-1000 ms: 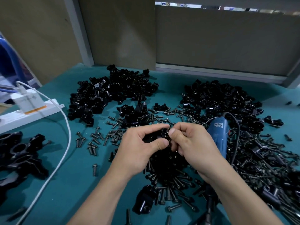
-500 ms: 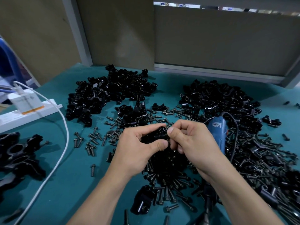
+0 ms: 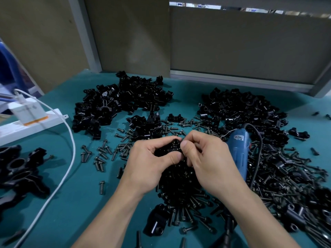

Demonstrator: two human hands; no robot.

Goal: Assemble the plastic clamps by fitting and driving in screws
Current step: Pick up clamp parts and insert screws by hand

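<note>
Small black plastic clamp (image 3: 174, 143) is gripped in curled fingers of left hand (image 3: 150, 163), above heap of dark metal screws (image 3: 180, 185) mid teal worktop (image 3: 80, 203). Its right edge is pinched by right hand (image 3: 209, 158), thumb & forefinger closed. Just beside that hand, blue electric screwdriver (image 3: 239, 151) is laid.

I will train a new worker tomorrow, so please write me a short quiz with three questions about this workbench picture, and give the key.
1. True or false: the blue electric screwdriver lies beside the right hand, and no hand has it in its grip.
2. Choose one: the left hand holds A) a black clamp part, B) the screwdriver, C) nothing.
3. Short answer: on which side of the hands does the white cable run?

Key: 1 true; 2 A; 3 the person's left.
</note>
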